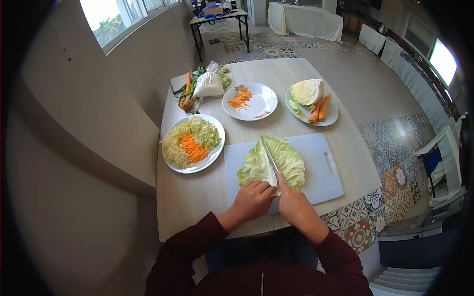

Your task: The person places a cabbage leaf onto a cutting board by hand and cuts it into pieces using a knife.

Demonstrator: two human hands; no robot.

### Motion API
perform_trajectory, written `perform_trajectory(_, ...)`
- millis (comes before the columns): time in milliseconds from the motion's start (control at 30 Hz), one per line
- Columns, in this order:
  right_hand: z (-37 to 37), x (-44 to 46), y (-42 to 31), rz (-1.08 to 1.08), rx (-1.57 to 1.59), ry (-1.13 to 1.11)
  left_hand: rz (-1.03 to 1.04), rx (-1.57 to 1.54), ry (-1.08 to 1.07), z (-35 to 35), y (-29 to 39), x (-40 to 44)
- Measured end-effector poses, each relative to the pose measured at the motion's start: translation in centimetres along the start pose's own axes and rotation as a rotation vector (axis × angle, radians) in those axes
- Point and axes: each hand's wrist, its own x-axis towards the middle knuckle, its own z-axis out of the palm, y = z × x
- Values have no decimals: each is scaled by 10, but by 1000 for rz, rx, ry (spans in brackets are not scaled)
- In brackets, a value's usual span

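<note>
Broad pale-green cabbage leaves (pixel 289 160) lie flat on a white cutting board (pixel 320 185). My right hand (pixel 296 203) grips a kitchen knife (pixel 268 154), its blade pointing away from me across the middle of the leaves. The knife's handle is mostly hidden in my fist. My left hand (pixel 253 198) presses down on the near left edge of the leaves with bent fingers, close beside the knife hand. Whether the blade has cut through the leaf cannot be seen.
Left of the board stands a plate (pixel 217 157) of shredded cabbage and carrot. Behind are a plate (pixel 269 98) with carrot peelings and a plate (pixel 332 120) with a cut cabbage (pixel 307 92) and carrots (pixel 323 108). A white-filled plastic bag (pixel 209 85) sits among vegetables.
</note>
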Motion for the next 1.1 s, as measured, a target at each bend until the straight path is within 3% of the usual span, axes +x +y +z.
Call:
perform_trajectory(367,-25,-104,3,101,96,-96,1,-16,32,-4,2,5)
perform_trajectory(567,-64,-136,-7,177,87,-234,-99,0,119,-18,-9,9)
perform_trajectory(667,-78,-140,14,77,206,-58,-165,-45,174,-27,-18,9)
perform_trajectory(900,-90,-84,38,259,162,145,-318,-186,234,-32,-31,5)
perform_trajectory(967,-76,-43,55,32,156,312,-275,-189,250,-31,-31,7)
perform_trajectory(1100,-56,30,82,205,160,249,-263,-193,248,-31,-28,5)
